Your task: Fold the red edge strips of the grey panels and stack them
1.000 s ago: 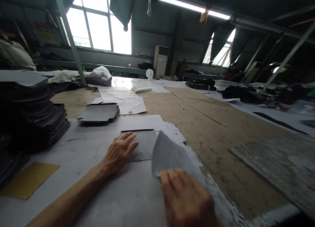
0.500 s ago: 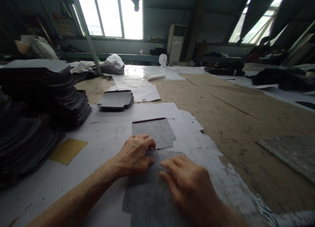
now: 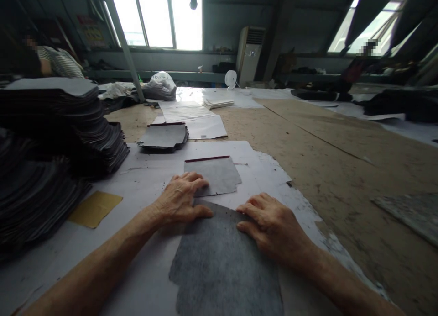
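Note:
A large grey fabric piece with a notched left edge lies in front of me. Just beyond it is a smaller grey piece with a dark red strip along its far edge. My left hand is open: its fingers rest on the smaller piece's near-left part, its thumb on the large piece's far-left corner. At the large piece's far-right edge, my right hand lies with fingers and thumb apart. The undersides of both hands are hidden.
Tall stacks of dark pieces stand on the left, near a yellowish card. A small stack of grey pieces sits farther back. White paper covers the table beneath. A grey speckled sheet lies right. A person in stripes is far left.
My right hand has moved right and away from me, from the middle of the large piece to its far-right edge. My left hand has shifted slightly left and forward, its thumb now stretched out.

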{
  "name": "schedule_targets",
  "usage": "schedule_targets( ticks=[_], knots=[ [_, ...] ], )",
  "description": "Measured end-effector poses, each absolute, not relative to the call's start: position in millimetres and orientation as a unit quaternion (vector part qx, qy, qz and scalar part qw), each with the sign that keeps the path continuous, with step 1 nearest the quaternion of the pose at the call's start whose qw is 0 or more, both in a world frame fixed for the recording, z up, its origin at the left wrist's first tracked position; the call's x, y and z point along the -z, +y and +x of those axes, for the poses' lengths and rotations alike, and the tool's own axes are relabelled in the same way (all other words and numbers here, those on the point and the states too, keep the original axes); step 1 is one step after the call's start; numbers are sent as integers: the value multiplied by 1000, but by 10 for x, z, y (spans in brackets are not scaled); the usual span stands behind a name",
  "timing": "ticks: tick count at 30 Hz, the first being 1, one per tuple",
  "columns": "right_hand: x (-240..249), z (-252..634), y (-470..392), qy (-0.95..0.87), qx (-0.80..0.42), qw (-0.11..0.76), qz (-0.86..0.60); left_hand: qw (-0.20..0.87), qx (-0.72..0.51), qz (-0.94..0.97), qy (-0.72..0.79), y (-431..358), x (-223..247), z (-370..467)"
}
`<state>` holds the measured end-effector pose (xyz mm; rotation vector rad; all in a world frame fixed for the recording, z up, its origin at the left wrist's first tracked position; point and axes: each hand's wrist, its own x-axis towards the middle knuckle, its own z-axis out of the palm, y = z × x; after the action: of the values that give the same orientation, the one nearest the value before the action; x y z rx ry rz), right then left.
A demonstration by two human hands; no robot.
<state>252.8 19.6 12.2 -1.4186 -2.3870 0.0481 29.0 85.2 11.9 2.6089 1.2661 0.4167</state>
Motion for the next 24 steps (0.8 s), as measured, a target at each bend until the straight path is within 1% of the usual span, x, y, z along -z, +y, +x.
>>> schedule_targets(
  ticks=[5,7,11,15,19,24],
  knots=[
    [-129,2537,213,-847,-24,185,-497,39,-204,897,391,783,-178,317],
    [-131,2537,218,-851,-25,188,-491,55,-209,908,359,724,-173,379],
    [-121,2545,202,-860,-6,200,-470,123,-198,924,304,684,-93,452],
    [-92,2544,151,-878,74,200,-429,122,-224,932,258,715,-47,426],
    [-68,2543,106,-889,141,181,-395,71,-193,954,216,740,-59,390],
    [-86,2550,105,-909,156,133,-363,41,-139,975,167,759,-68,380]
  ],
)
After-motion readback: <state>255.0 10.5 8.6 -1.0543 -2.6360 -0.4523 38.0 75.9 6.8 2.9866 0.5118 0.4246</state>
